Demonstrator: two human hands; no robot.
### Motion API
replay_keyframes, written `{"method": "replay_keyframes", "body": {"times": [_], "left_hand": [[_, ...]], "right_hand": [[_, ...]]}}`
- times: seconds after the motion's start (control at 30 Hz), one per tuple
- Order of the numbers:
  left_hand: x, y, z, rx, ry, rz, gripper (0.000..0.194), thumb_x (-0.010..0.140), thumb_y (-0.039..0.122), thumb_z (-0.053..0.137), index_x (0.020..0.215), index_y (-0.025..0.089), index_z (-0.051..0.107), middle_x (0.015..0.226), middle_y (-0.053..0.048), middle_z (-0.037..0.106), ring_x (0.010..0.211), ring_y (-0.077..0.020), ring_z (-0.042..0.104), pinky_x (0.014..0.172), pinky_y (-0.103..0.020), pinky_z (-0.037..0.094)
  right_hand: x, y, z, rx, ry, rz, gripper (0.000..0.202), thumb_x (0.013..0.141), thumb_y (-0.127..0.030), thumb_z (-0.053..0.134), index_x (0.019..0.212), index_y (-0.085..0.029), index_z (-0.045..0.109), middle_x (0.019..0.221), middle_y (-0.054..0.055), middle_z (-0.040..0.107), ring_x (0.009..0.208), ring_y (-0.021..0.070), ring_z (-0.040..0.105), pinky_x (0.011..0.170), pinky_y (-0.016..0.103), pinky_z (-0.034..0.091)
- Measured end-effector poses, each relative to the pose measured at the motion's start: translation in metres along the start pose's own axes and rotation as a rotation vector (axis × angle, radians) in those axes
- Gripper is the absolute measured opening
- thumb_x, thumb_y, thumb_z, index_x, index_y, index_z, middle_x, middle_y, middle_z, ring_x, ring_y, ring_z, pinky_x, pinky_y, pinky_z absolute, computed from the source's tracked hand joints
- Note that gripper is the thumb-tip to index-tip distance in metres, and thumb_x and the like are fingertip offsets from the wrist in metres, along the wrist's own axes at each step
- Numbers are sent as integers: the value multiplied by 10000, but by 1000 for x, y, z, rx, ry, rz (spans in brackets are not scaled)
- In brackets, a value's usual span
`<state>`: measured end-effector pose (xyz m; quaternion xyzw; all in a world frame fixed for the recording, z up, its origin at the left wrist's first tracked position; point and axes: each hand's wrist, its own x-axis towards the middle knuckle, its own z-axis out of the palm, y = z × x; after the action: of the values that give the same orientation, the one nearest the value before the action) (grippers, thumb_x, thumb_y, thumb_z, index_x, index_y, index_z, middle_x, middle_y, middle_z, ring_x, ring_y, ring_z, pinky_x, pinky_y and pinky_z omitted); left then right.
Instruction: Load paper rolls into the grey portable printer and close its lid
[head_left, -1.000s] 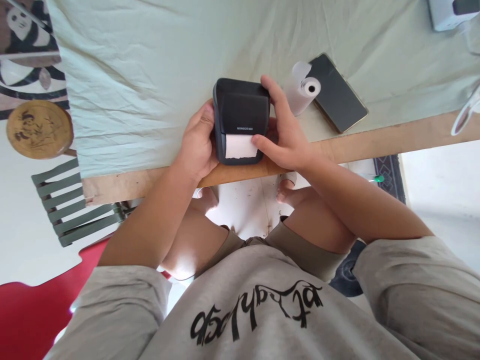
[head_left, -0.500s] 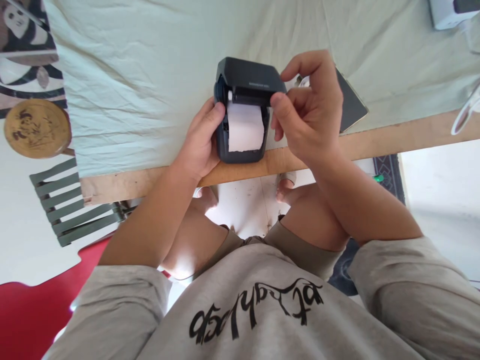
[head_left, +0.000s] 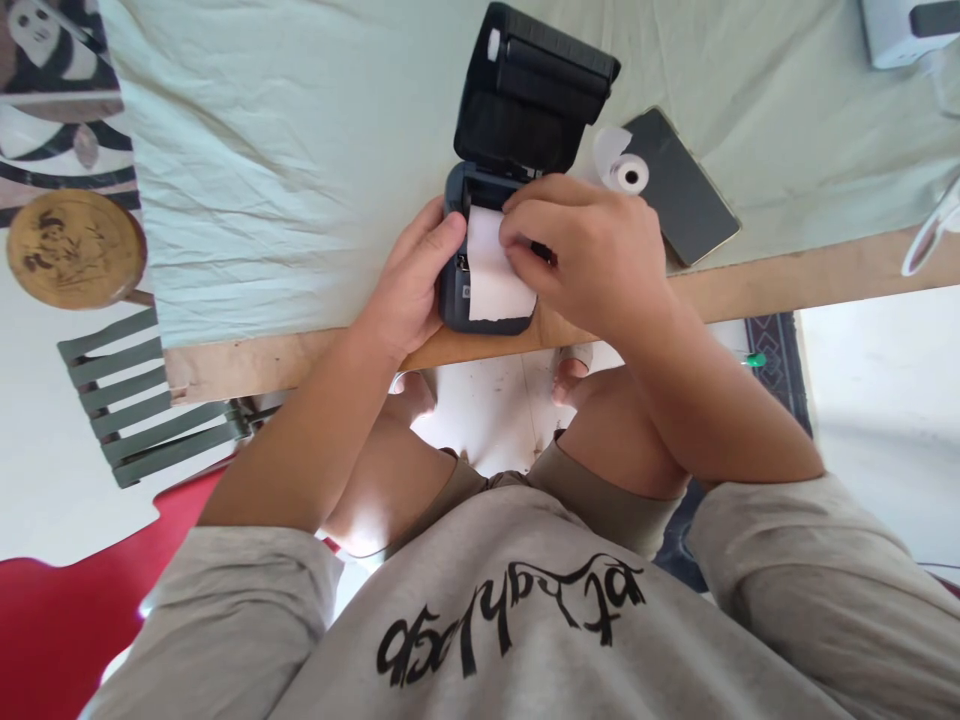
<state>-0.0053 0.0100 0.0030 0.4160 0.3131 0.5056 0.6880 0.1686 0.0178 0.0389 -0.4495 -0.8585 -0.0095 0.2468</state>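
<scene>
A dark portable receipt printer [head_left: 454,290] sits at the table's front edge with its lid [head_left: 536,90] swung wide up. White paper [head_left: 496,285] lies over its body and hangs toward the front. My left hand [head_left: 412,275] grips the printer's left side, thumb on the rim. Over the right side of the compartment, my right hand [head_left: 592,245] has its fingers pinched together at the paper; the fingertips partly hide what they hold. A small white paper roll [head_left: 631,174] with a loose end stands just beyond my right hand.
A dark flat phone-like slab [head_left: 686,190] lies right of the roll on the pale green cloth [head_left: 300,150]. A white device [head_left: 896,35] sits at the far right, with a white cable loop below. Left of the table are a round wooden stool [head_left: 75,248] and a green slatted seat [head_left: 120,400].
The printer's lid has swung from partly raised to wide up. My right hand has let go of the lid and moved down and left to the paper, uncovering the small roll.
</scene>
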Motion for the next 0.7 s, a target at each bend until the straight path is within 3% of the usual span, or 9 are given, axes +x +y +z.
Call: {"method": "replay_keyframes", "body": {"times": [0.17, 0.27, 0.33, 0.43, 0.57, 0.63, 0.7], "left_hand": [[-7, 8, 9, 97, 77, -56, 227, 847, 452, 581, 950, 254, 619, 965, -47, 675, 1166, -304, 555, 843, -420, 528], [-7, 9, 10, 144, 73, -81, 234, 815, 471, 610, 912, 259, 622, 894, -51, 670, 1109, -315, 583, 820, -427, 528], [-5, 7, 6, 122, 62, -77, 242, 816, 474, 605, 898, 247, 617, 862, -48, 663, 1084, -308, 593, 842, -432, 523], [0, 2, -2, 23, 27, -50, 226, 829, 437, 601, 902, 224, 605, 844, -36, 652, 1039, -278, 613, 848, -412, 528], [2, 0, -5, -50, 34, -41, 195, 885, 375, 524, 935, 201, 598, 851, -23, 639, 983, -234, 643, 793, -368, 551], [1, 2, -3, -1, 70, -68, 209, 903, 381, 492, 927, 198, 590, 845, -19, 631, 945, -219, 658, 780, -355, 555], [1, 4, -1, 28, 100, -83, 230, 912, 394, 474, 912, 192, 583, 842, -19, 622, 909, -210, 666, 771, -346, 554]], "right_hand": [[4, -14, -27, -71, -355, 128, 157, 887, -316, 472, 1029, -264, 514, 881, 23, 673, 647, 234, 586, 475, 315, 263], [4, -15, -34, 74, -371, 148, 200, 833, -274, 525, 1031, -261, 495, 891, 17, 657, 679, 216, 581, 540, 325, 355], [1, -11, -34, 261, -325, 180, 183, 801, -235, 550, 973, -265, 499, 953, 1, 646, 671, 164, 564, 575, 311, 407], [-7, 0, -33, 633, -215, 235, 222, 760, -284, 616, 947, -271, 498, 996, 0, 621, 638, 119, 535, 489, 267, 391], [-12, 23, -33, 1211, 11, 387, 301, 653, -262, 592, 928, -275, 472, 720, -23, 489, 543, 115, 453, 383, 240, 281], [-11, 34, -34, 1343, 117, 536, 282, 575, -253, 516, 853, -252, 471, 694, -10, 408, 531, 111, 418, 370, 243, 228], [-11, 43, -33, 1293, 184, 653, 290, 521, -311, 491, 801, -247, 449, 724, 14, 398, 542, 112, 403, 366, 250, 189]]}}
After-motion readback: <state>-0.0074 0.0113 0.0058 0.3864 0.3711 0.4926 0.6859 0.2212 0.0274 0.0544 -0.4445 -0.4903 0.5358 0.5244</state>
